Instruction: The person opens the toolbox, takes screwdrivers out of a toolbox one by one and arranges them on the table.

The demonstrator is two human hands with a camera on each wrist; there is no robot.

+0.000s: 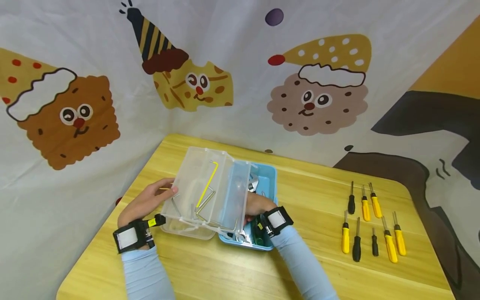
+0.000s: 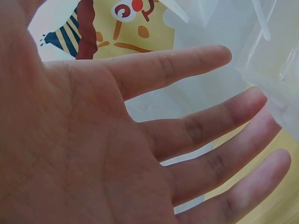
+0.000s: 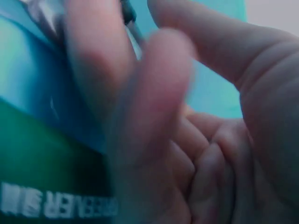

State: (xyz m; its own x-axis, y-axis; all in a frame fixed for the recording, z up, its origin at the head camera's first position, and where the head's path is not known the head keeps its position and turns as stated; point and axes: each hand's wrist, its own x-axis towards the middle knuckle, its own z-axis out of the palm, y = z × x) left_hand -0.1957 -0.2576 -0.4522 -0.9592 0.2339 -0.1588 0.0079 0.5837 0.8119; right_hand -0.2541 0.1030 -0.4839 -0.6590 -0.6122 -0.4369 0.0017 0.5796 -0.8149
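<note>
A translucent plastic tray [image 1: 180, 171] holds a yellow hex key [image 1: 207, 186] and several silver ones [image 1: 205, 201]. My left hand [image 1: 148, 202] is at the tray's left edge; in the left wrist view its fingers [image 2: 187, 130] stretch out, some tips against the plastic. My right hand [image 1: 258, 204] reaches into the light-blue toolbox [image 1: 267, 177], partly hidden behind the tray. Blurred fingers [image 3: 154, 93] show in the right wrist view beside a green item [image 3: 46, 163] lettered "GREENER"; whether they pinch anything is unclear. A metal wrench [image 1: 253, 182] lies in the toolbox.
On the table's right side lie several yellow-handled screwdrivers [image 1: 345, 239] and black-handled screwdrivers [image 1: 357, 249] in two loose rows. A printed cloth [image 1: 247, 121] hangs behind the wooden table [image 1: 307, 221].
</note>
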